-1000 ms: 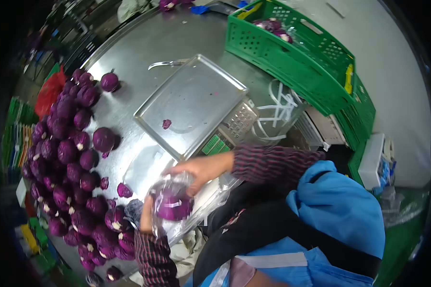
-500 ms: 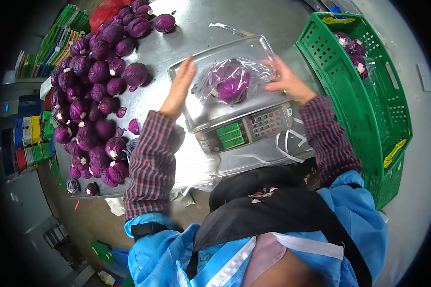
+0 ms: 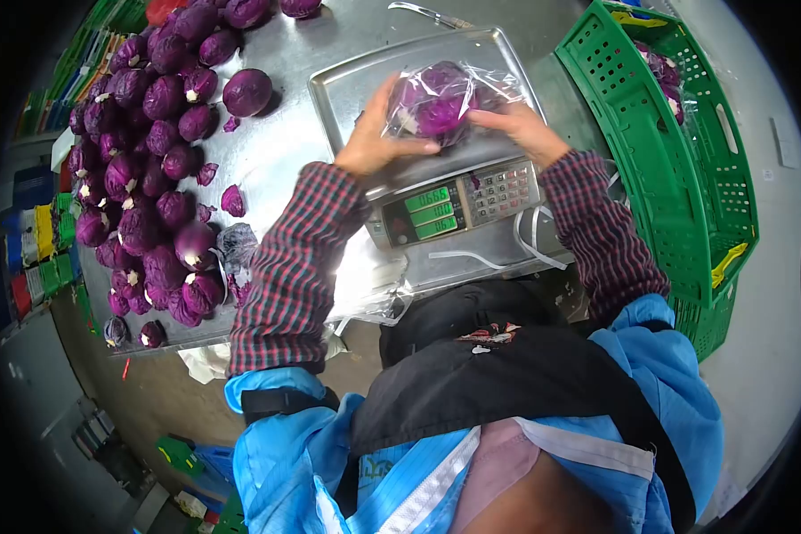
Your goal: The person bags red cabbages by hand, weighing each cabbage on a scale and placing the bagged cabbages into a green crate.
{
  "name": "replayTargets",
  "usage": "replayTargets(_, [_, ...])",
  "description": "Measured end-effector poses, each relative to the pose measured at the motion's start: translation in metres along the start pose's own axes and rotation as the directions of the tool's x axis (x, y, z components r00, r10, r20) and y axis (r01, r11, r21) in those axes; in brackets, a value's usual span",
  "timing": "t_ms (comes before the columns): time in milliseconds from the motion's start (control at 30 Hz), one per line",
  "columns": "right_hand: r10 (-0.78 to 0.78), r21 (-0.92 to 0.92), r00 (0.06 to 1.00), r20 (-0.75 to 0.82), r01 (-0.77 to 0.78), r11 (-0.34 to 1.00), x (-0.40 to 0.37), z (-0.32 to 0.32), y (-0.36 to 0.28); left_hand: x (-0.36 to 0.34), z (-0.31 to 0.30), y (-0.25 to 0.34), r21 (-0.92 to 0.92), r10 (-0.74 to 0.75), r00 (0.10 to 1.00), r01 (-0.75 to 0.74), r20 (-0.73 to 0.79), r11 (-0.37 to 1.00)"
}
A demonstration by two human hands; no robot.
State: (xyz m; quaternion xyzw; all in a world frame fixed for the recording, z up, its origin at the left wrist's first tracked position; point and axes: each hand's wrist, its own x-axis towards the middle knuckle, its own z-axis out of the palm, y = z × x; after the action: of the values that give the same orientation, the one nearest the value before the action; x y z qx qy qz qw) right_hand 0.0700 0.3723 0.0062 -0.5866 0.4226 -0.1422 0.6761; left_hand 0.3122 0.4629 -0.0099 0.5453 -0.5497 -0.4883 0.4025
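Steel tabletop, shiny and grey, under nearly everything. Off its right edge, a big green crate with holes in the walls. Inside it, at the far end, a few wrapped purple heads, with lots of room left.

Along the left edge, a huge pile of purple cabbages, bare and packed close together. One round cabbage sitting a little apart, toward the middle.

Near the front edge, a metal scale with green numbers lit and a flat tray on top. On that tray, toward its far right corner, the bagged cabbage, purple inside a crinkly clear bag.

Left hand curled round the bag's left side, right hand curled round its right side. Both gripping, neither open.

Looks like the weighing step: bag down on the tray, numbers showing. Hard to tell whether pressing down or only holding. For a true number, needs both hands off the bag. For any lift, needs a firm hold on both sides, as the plastic looks slippery.

By the front of the scale, white plastic strips and floppy clear plastic hanging over the front edge. Smallest of all, torn purple leaf bits between pile and scale.
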Motion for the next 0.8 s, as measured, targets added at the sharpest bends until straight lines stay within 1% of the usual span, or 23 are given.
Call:
replayTargets(33, [-0.107, 0.145, 0.994, 0.038, 0.100, 0.984, 0.011, 0.009, 0.009, -0.004, 0.013, 0.019, -0.059, -0.060, 0.995, 0.056, -0.076, 0.997])
replayTargets(67, [-0.118, 0.236, 0.989, 0.092, 0.093, 0.967, 0.007, 0.012, -0.005, -0.009, 0.014, 0.022, -0.245, -0.234, 0.971, 0.217, -0.042, 0.945])
replayTargets(100, [-0.169, 0.245, 0.979, 0.116, 0.137, 0.960, 0.004, 0.009, -0.016, -0.004, 0.014, 0.025, -0.409, -0.367, 0.929, 0.354, 0.049, 0.841])
replayTargets(133, [-0.181, 0.179, 0.979, 0.096, 0.162, 0.970, -0.010, 0.003, -0.031, -0.006, 0.025, 0.027, -0.492, -0.246, 0.967, 0.185, -0.061, 0.851])
replayTargets(167, [-0.210, 0.104, 0.970, 0.123, 0.198, 0.975, -0.024, -0.012, -0.045, -0.009, 0.036, 0.052, -0.631, -0.158, 0.987, 0.116, -0.011, 0.767])
replayTargets(200, [-0.234, 0.051, 0.954, 0.186, 0.228, 0.972, -0.030, -0.032, -0.048, -0.007, 0.041, 0.049, -0.647, -0.119, 0.992, 0.112, 0.034, 0.754])
replayTargets(233, [-0.352, -0.233, 0.927, 0.129, 0.373, 0.898, -0.046, -0.050, -0.060, -0.003, 0.048, 0.053, -0.676, -0.124, 0.990, 0.141, 0.074, 0.724])
replayTargets(267, [-0.466, -0.505, 0.882, 0.074, 0.436, 0.745, -0.058, -0.065, -0.064, 0.004, 0.059, 0.068, -0.685, -0.060, 0.995, 0.099, 0.080, 0.722])
replayTargets(300, [-0.552, -0.450, 0.831, 0.067, 0.519, 0.727, -0.059, -0.078, -0.063, 0.015, 0.065, 0.085, -0.709, -0.030, 0.986, 0.137, 0.162, 0.692])
replayTargets(333, [-0.519, -0.205, 0.855, 0.016, 0.511, 0.835, -0.074, -0.090, -0.071, 0.028, 0.080, 0.099, -0.727, -0.050, 0.980, 0.176, 0.191, 0.664])
replayTargets(367, [-0.480, 0.067, 0.877, -0.014, 0.480, 0.875, -0.085, -0.104, -0.076, 0.043, 0.098, 0.120, -0.741, -0.080, 0.973, 0.216, 0.215, 0.636])
replayTargets(400, [-0.486, 0.245, 0.870, -0.089, 0.492, 0.835, -0.087, -0.123, -0.077, 0.060, 0.120, 0.142, -0.743, 0.049, 0.969, 0.153, 0.243, 0.652])
replayTargets(433, [-0.476, 0.414, 0.865, -0.160, 0.497, 0.763, -0.088, -0.144, -0.076, 0.079, 0.128, 0.159, -0.742, 0.058, 0.967, 0.153, 0.250, 0.652])
replayTargets(467, [-0.451, 0.573, 0.873, -0.183, 0.468, 0.673, -0.103, -0.165, -0.088, 0.095, 0.136, 0.172, -0.681, 0.133, 0.933, 0.142, 0.335, 0.719])
replayTargets(500, [-0.430, 0.677, 0.878, -0.212, 0.449, 0.583, -0.101, -0.196, -0.079, 0.107, 0.144, 0.183, -0.615, 0.194, 0.885, 0.123, 0.423, 0.779])
replayTargets(567, [-0.455, 0.857, 0.888, -0.071, 0.287, 0.427, -0.102, -0.258, -0.066, 0.125, 0.169, 0.202, -0.414, 0.119, 0.856, 0.118, 0.503, 0.903])
replayTargets(600, [-0.405, 0.827, 0.902, -0.148, 0.337, 0.450, -0.104, -0.283, -0.053, 0.125, 0.181, 0.202, -0.351, 0.119, 0.888, 0.050, 0.444, 0.935])
replayTargets(633, [-0.356, 0.797, 0.910, -0.212, 0.371, 0.476, -0.105, -0.305, -0.037, 0.125, 0.185, 0.192, -0.355, 0.110, 0.899, 0.053, 0.424, 0.933])
replayTargets(700, [-0.338, 0.747, 0.899, -0.280, 0.425, 0.512, -0.104, -0.332, -0.001, 0.114, 0.178, 0.162, -0.391, -0.005, 0.890, 0.205, 0.456, 0.897])
replayTargets(733, [-0.290, 0.782, 0.938, -0.188, 0.321, 0.534, -0.105, -0.351, 0.028, 0.102, 0.172, 0.156, -0.404, -0.028, 0.908, 0.214, 0.418, 0.890])
replayTargets(767, [-0.293, 0.690, 0.941, -0.172, 0.327, 0.646, -0.105, -0.354, 0.041, 0.088, 0.167, 0.152, -0.410, -0.069, 0.932, 0.223, 0.357, 0.884])
replayTargets(800, [-0.258, 0.671, 0.949, -0.179, 0.310, 0.674, -0.102, -0.361, 0.061, 0.071, 0.160, 0.142, -0.408, -0.097, 0.939, 0.234, 0.330, 0.882])
